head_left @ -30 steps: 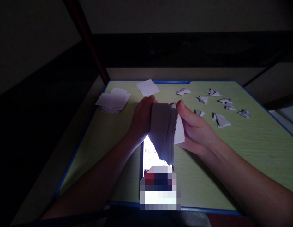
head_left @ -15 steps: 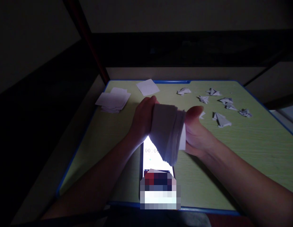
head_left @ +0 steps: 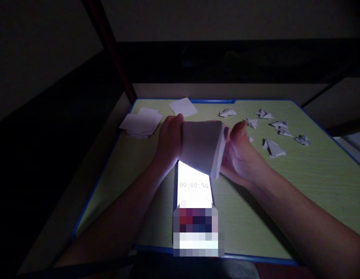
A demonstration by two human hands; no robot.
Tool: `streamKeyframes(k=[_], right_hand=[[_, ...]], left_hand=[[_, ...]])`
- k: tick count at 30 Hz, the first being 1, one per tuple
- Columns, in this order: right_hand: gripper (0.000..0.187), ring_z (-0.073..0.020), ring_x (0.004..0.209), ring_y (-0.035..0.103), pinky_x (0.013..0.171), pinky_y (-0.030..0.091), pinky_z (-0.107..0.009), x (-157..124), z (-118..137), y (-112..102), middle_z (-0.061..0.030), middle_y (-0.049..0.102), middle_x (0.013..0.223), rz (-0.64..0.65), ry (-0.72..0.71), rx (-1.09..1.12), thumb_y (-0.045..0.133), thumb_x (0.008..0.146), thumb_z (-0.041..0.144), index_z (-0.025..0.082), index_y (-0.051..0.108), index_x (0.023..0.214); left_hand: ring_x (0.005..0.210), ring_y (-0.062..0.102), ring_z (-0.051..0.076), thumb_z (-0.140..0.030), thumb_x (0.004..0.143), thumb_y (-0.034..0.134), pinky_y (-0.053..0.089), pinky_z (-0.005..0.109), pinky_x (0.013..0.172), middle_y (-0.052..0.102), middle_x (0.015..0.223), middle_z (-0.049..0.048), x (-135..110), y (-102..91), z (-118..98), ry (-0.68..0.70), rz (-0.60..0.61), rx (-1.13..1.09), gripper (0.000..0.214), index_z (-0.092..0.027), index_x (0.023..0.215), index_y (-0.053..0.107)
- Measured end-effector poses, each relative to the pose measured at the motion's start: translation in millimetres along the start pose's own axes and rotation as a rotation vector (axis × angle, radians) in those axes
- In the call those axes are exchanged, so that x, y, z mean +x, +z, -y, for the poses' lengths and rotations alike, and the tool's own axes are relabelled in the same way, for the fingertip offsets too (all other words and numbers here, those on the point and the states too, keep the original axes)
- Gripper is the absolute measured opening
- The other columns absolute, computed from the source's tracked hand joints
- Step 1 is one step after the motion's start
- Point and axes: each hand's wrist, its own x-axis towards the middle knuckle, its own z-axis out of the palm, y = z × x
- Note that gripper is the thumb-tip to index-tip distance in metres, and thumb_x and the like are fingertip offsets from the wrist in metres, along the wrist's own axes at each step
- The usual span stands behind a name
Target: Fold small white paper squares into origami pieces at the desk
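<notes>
A thick stack of white paper squares [head_left: 199, 145] is held between my two hands above a lit phone. My left hand [head_left: 170, 137] is closed on the stack's left side, its thumb along the edge. At the right side my right hand [head_left: 241, 155] supports the stack, thumb raised and the other fingers partly hidden behind the paper. Under the stack lies the phone [head_left: 194, 193], its bright screen reading 00:00:50 and its lower part pixelated.
A pile of white paper sheets [head_left: 142, 122] lies at the table's left, with a single sheet [head_left: 184, 107] near the far edge. Several folded paper pieces [head_left: 273, 148] are scattered at the right. The green table [head_left: 314, 186] has a blue rim.
The stack's sheets have come closer together, and its lower end has risen, uncovering more of the phone's screen. My hands stay on either side of it.
</notes>
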Motion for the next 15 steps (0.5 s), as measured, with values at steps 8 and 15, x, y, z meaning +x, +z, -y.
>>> streamKeyframes(k=[8, 15], right_hand=[[0.006, -0.0123, 0.061, 0.053, 0.056, 0.041, -0.027, 12.1, -17.2, -16.7, 0.0028, 0.06, 0.071, -0.467, -0.09, -0.083, 0.067, 0.075, 0.021, 0.022, 0.062, 0.078], [0.01, -0.0148, 0.068, 0.052, 0.061, 0.039, -0.03, 22.9, -28.2, -36.7, 0.0014, 0.059, 0.075, -0.567, -0.273, -0.3, 0.063, 0.073, 0.018, 0.024, 0.059, 0.082]], left_hand=[[0.063, 0.041, 0.015, -0.023, 0.093, 0.051, 0.032, 0.031, 0.059, 0.043, 0.066, -0.0014, 6.1, -1.4, -1.3, -0.052, -0.161, 0.027, 0.023, -0.022, 0.071, 0.045], [0.062, 0.045, 0.013, 0.003, 0.068, 0.051, 0.032, 0.027, 0.055, 0.047, 0.072, -0.0027, 5.4, -3.2, 8.4, 0.072, -0.04, 0.075, 0.031, -0.019, 0.09, 0.051]])
